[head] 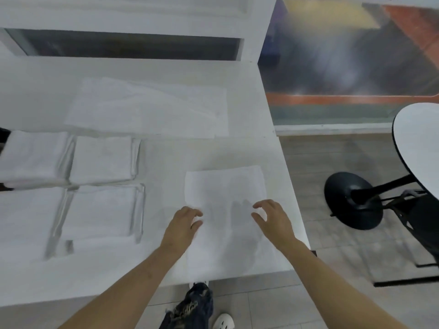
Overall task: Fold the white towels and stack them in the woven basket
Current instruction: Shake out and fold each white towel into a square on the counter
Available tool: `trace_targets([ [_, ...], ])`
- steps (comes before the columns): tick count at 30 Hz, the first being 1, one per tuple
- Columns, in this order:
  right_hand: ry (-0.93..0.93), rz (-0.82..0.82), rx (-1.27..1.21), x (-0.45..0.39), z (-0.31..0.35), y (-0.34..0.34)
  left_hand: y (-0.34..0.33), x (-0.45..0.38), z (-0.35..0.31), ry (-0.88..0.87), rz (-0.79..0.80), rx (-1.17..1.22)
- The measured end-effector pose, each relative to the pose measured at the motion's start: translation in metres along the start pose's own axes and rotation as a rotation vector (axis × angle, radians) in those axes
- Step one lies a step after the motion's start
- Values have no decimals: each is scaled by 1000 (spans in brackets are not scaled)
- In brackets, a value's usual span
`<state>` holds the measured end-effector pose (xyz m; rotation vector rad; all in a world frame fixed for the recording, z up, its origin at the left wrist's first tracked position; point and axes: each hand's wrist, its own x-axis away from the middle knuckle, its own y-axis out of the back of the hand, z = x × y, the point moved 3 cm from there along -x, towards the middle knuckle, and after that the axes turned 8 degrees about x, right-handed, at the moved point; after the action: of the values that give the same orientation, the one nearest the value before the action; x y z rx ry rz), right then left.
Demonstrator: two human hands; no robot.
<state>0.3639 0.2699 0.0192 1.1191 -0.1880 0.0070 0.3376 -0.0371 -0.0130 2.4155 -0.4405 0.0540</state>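
Observation:
A white towel (225,186) lies flat near the front right corner of the white table (166,153), folded to a long rectangle. My left hand (183,224) is at its left edge with curled fingers that seem to pinch the cloth. My right hand (273,217) hovers just above the towel's right part, fingers loosely bent, holding nothing. Several folded white towels lie at the left: one (102,160), one (99,210) in front of it, and one (33,155) further left. An unfolded towel (147,105) is spread at the back. No woven basket is in view.
The table's right edge runs close to my right hand, its front edge just below the towel. A round white table (418,148) with a black pedestal base (351,200) stands on the tiled floor at right. My leg and shoes show below.

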Motion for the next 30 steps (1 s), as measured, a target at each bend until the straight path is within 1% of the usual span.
trace_targets([
  [4,215,72,88,53,-17,-20,-25,48,-5,-129,93,-180],
  [7,286,161,168,88,-34,-38,-41,83,-4,-232,129,-272],
  [9,298,202,209,105,-44,-47,-48,101,1,-246,122,-304],
  [12,305,218,208,119,-53,-52,-53,120,9,-208,95,-338],
  [16,303,200,227,123,-54,-52,-51,128,16,-154,68,-380],
  [19,284,226,246,124,-54,-53,-47,126,17,-157,25,-388],
  [21,297,192,257,124,-54,-53,-45,124,11,-179,27,-404],
  [25,259,161,290,135,-43,-40,-33,126,-5,-141,45,-433],
  [28,166,88,185,140,-30,-16,-12,122,-17,-103,-35,-352],
  [30,100,50,30,139,-21,2,2,116,-27,-58,-77,-233],
])
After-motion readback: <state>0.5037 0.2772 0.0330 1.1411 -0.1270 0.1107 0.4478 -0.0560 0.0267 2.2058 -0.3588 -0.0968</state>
